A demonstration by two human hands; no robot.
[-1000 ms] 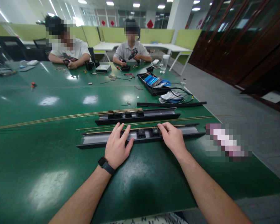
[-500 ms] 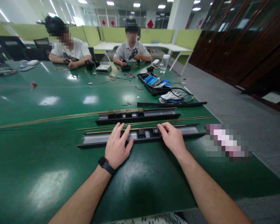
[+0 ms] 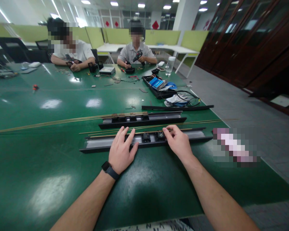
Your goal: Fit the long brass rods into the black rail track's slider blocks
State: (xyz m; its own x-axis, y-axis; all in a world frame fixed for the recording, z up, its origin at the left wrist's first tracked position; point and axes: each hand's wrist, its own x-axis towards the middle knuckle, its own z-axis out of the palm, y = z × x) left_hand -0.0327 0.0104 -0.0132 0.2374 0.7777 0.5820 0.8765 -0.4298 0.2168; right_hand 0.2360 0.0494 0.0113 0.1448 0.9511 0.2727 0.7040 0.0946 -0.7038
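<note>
Across the near part of the green table lies a long black channel (image 3: 96,149) with a pale inner floor and several small black blocks (image 3: 146,137) inside. A thin brass-coloured rod (image 3: 144,132) runs lengthwise along the channel's far side. My left hand (image 3: 121,152), fingers spread, rests over the channel left of centre; its fingertips reach the rod, and the thumb is by the near wall. The thumb and index finger of my right hand (image 3: 179,142) pinch at the rod near the right-hand block. What lies under both palms is hidden.
Behind is a second black channel (image 3: 163,121) with long thin rods (image 3: 50,122) stretching left. More rods (image 3: 207,121) lie between the channels. Farther back are a black strip (image 3: 178,107), gloves (image 3: 177,100) and a black tray (image 3: 156,93). Two people work across the table, one holding a drill (image 3: 137,55).
</note>
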